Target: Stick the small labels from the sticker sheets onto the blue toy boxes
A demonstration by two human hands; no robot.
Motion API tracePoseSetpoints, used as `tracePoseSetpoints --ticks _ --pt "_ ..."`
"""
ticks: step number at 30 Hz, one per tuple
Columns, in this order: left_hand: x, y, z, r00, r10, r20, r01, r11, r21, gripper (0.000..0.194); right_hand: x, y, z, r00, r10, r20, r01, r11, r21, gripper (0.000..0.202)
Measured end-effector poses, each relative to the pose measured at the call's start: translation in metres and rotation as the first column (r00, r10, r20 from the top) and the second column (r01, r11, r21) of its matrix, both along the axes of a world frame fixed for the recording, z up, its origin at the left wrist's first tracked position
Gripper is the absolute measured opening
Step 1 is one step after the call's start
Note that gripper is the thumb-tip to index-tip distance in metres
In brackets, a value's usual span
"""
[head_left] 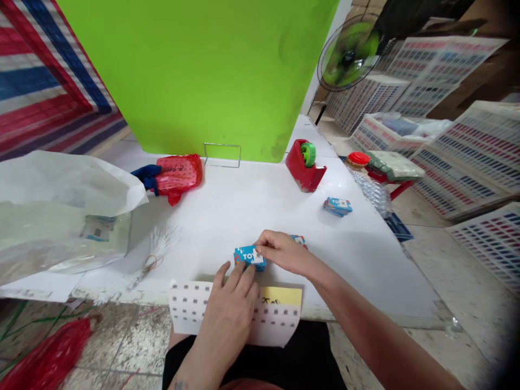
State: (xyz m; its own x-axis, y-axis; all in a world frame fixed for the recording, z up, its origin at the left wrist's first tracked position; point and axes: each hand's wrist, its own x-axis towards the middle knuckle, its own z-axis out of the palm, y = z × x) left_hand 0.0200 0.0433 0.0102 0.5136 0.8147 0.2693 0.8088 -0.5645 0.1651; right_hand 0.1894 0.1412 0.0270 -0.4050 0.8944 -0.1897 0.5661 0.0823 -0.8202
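Observation:
A blue card stack (244,252), its top card printed "TOY", lies on the table near the front edge. My left hand (233,303) lies across a white sheet of small dark-printed stickers (190,303), fingers spread, fingertips at the stack's near edge. My right hand (282,252) is closed in a pinch at the stack's right side, thumb and forefinger at a small white sticker (259,258) on the top card. Behind that hand more cards (299,240) peek out, partly hidden. A yellow paper with handwriting (284,296) shows at the sheet's upper right.
Another card pile (338,206) sits to the right, below a red tape dispenser (305,167). At left are a large plastic bag (60,206), a bundle of white strings (162,241) and a red-wrapped packet (179,174). A green panel (203,76) stands behind; crates (475,146) fill the right.

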Motion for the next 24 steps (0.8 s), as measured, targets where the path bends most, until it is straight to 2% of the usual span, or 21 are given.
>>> tracePoseSetpoints --ticks 7,19,21,24 --pt "0.0 -0.001 0.0 1.0 0.002 -0.006 -0.002 1.0 0.008 0.023 -0.001 0.0 0.0 1.0 0.001 0.004 -0.001 1.0 -0.014 0.009" --pt "0.003 0.001 -0.005 1.0 0.014 0.023 -0.015 0.999 0.031 0.019 -0.002 -0.002 -0.007 0.999 -0.012 0.03 0.01 0.998 0.065 0.007" --pt "0.004 0.002 -0.007 0.999 0.023 0.029 -0.024 0.999 0.035 0.018 -0.002 -0.005 -0.006 0.999 -0.029 0.035 0.024 0.992 0.123 0.005" --pt "0.004 0.004 -0.01 0.999 0.025 0.025 -0.027 0.998 0.053 0.017 -0.004 -0.012 -0.008 0.999 -0.048 0.026 0.037 0.945 0.326 0.005"
